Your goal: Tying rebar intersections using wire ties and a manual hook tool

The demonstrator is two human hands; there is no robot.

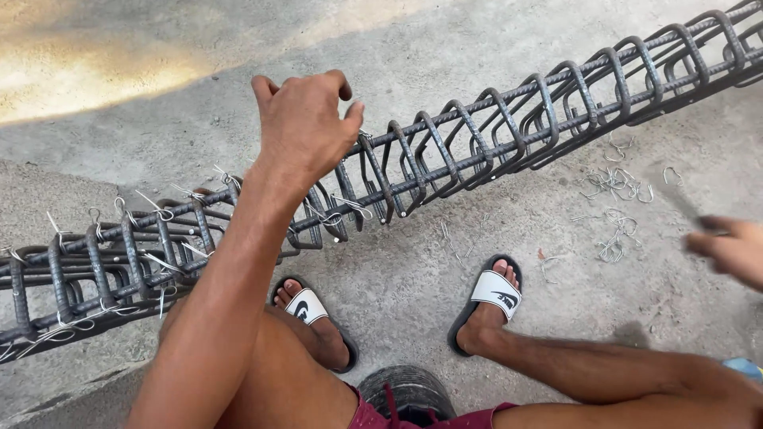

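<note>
the left hand (306,127) rests on the rebar cage (445,151) lying across the concrete floor (397,278), fingers curled loosely over a top bar beside a wire tie (350,208), while the blurred right hand (727,248) seems closed on a thin tool (675,199).

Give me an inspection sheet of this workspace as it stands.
Surface: bare concrete floor, sunlit patch at upper left.
Job's things: long rebar cage lying across the floor; wire ties twisted on its left part.
Clutter: loose tie wires scattered at right.
Grippers: left hand on the cage's top bar; right hand blurred at right edge, holding a thin tool.
Cables: nothing seen.
Surroundings: person's legs, black-and-white slide sandals, dark round seat below.
</note>
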